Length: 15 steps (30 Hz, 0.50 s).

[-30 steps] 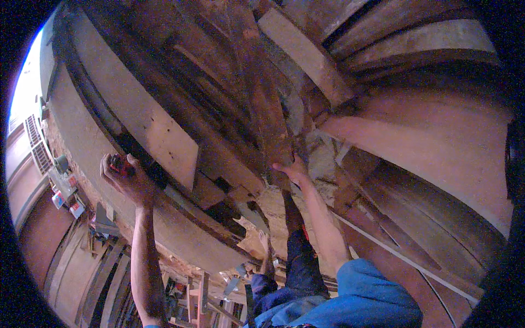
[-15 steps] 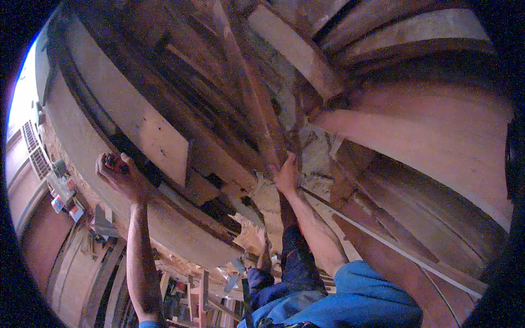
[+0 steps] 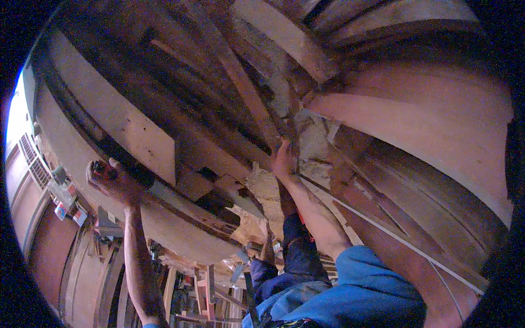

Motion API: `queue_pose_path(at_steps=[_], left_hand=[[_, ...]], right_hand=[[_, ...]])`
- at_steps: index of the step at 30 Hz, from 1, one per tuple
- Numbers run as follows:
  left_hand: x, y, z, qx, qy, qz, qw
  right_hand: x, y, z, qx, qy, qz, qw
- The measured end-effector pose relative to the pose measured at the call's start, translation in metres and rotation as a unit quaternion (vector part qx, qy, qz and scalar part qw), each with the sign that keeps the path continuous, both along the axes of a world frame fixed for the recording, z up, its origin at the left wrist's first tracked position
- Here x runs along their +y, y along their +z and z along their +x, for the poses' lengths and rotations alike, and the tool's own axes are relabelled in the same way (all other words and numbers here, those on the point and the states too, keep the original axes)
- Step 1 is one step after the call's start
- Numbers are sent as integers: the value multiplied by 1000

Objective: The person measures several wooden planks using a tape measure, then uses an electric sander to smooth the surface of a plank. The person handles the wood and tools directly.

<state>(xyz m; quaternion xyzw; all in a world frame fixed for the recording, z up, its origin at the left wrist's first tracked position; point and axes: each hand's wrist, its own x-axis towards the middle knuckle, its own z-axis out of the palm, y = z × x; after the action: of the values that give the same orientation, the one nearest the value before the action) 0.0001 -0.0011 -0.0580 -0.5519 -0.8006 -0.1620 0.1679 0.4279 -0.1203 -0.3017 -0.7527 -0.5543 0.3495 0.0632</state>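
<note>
Nearest, my blue sleeve (image 3: pixel 355 279) fills the bottom of the frame. At centre, my right hand (image 3: pixel 284 159) is wrapped round the near end of a wooden strip (image 3: pixel 240 82), which slants off toward the top edge, left of the middle. At middle left, my left hand (image 3: pixel 117 185) curls its fingers round a small dark object (image 3: pixel 103 170); whether it touches the board (image 3: pixel 186 227) there, I can't tell. With one end held, I'd best grip firmly, guide the strip lengthwise and watch its far tip near the plank (image 3: pixel 284 41) at upper centre.
</note>
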Motion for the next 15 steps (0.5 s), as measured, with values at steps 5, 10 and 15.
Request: queue_pose_path(at_steps=[5, 10, 15], left_hand=[[0, 4, -1, -27, 3, 6, 1000], [1, 8, 1, 43, 5, -34, 998], [0, 5, 3, -33, 5, 25, 999]], right_hand=[[-14, -18, 4, 59, -47, 10, 997], [-21, -25, 9, 36, -43, -23, 998], [-3, -12, 7, 34, 15, 108, 993]])
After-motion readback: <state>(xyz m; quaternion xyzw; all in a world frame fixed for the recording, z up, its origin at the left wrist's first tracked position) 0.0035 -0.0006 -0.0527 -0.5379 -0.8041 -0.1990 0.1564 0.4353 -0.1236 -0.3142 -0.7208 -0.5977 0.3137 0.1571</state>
